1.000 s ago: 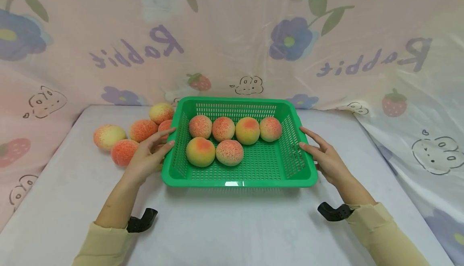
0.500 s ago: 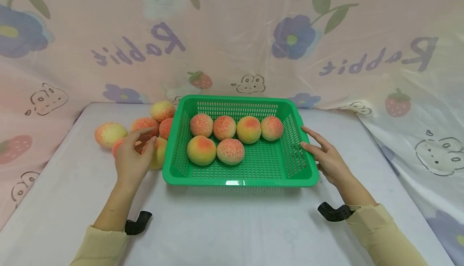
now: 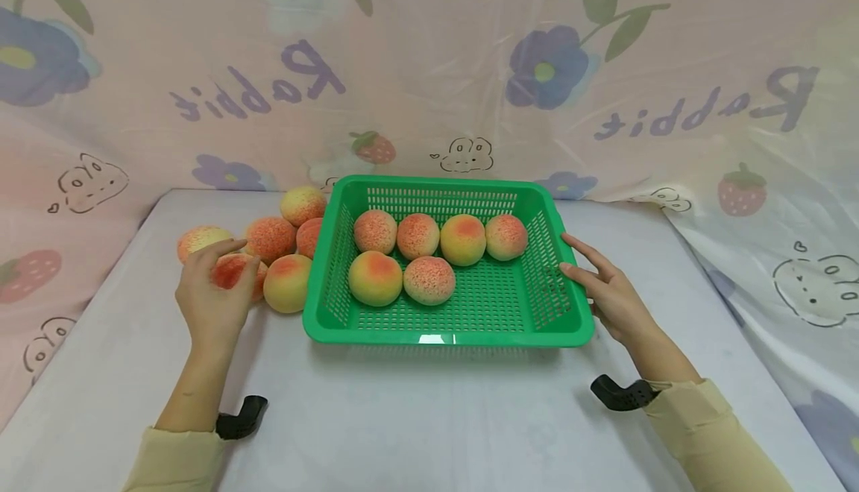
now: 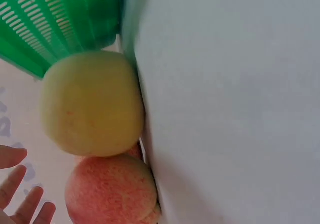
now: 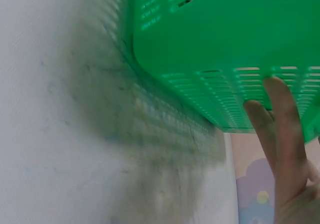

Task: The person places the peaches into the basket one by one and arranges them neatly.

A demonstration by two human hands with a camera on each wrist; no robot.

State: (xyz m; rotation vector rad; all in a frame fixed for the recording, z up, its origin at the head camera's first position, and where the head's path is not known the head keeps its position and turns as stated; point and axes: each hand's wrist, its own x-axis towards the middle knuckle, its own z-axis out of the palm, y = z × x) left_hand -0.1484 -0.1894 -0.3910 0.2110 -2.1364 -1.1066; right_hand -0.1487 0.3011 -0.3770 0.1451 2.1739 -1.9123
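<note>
A green slotted basket (image 3: 443, 339) stands mid-table and holds several peaches (image 3: 429, 280). My right hand (image 3: 604, 291) lies against its right wall with straight fingers (image 5: 280, 124) touching the green plastic (image 5: 225, 43). My left hand (image 3: 204, 302) is at the loose peaches left of the basket, cupped over a red peach (image 3: 231, 272). In the left wrist view its fingers (image 4: 12, 184) are spread and stand apart from that red peach (image 4: 110, 191). A yellow peach (image 3: 287, 283) lies just beside it, against the basket (image 4: 60, 18).
More loose peaches (image 3: 270, 238) (image 3: 303, 204) (image 3: 197, 238) lie on the white table (image 3: 416, 417) left of the basket. A pink printed curtain (image 3: 429, 67) closes off the back and both sides. Black camera mounts (image 3: 620, 393) sit at my wrists.
My left hand has left the basket's left rim and moved left onto the loose peaches. The right hand has stayed at the basket's right wall.
</note>
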